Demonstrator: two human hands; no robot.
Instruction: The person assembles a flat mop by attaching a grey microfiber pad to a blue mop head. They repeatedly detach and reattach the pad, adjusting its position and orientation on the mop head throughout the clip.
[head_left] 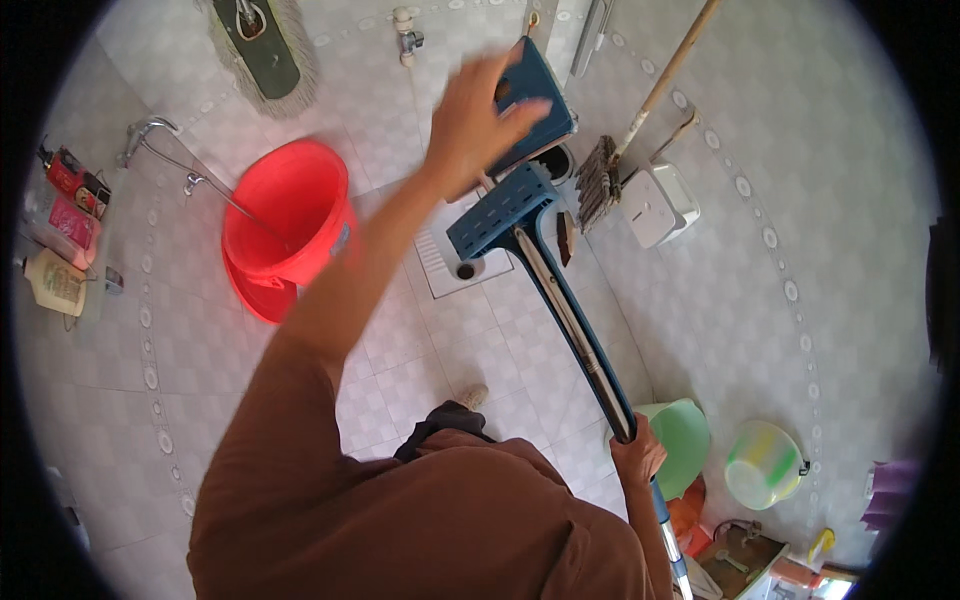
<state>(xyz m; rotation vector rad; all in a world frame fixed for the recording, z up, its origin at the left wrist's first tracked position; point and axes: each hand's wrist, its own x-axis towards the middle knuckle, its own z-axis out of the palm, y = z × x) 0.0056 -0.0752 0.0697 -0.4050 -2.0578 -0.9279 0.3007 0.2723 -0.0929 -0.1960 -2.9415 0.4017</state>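
Note:
My right hand (638, 453), low on the right, is wrapped round the pole of a long-handled floor tool (575, 320). The tool has a silver pole, dark blue side parts and a wide blue slotted head (508, 210), which is tilted up over the floor. My left hand (480, 125) is raised past that head, blurred by motion, with thumb and fingers apart. It overlaps a dark blue box-shaped thing (535, 85) by the far wall; whether they touch I cannot tell. No held object shows in the left hand.
A red bucket (300, 210) stands on the left, with a hose in it. A squat toilet pan (440, 262) is set in the tiled floor ahead. Along the right wall are a mop (600, 185), a white bin (658, 205), a green basin (682, 450) and a pale bucket (765, 463).

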